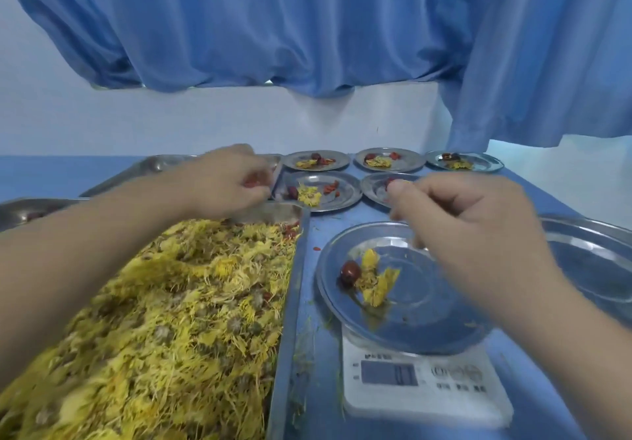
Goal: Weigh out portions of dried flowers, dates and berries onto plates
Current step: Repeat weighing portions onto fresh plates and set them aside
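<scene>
Dried flowers (164, 320) fill the big steel tray (290, 302) at near left. Beside it the scale (424, 391) carries a plate (410, 333) holding one date (350, 272) and a small tuft of flowers; no berries seen on it. Display blurred, unreadable. Left hand (229, 183) is over the far trays, fingers curled, pinching red berries (253, 183). Right hand (472, 224) hovers over the plate's far side, fingers curled; whether it holds anything, cannot tell. Five filled plates (316, 160) sit at the back. Risks, as judged: the berries must cross the flower tray to reach the plate, and a loose pinch would drop some among the flowers. A few stray berries (290, 231) lie in its corner, and a single berry (316, 249) on the table (533, 196). Right hand touching the plate would falsify the reading. Plate overhangs the scale, so an off-centre load could tip it.
</scene>
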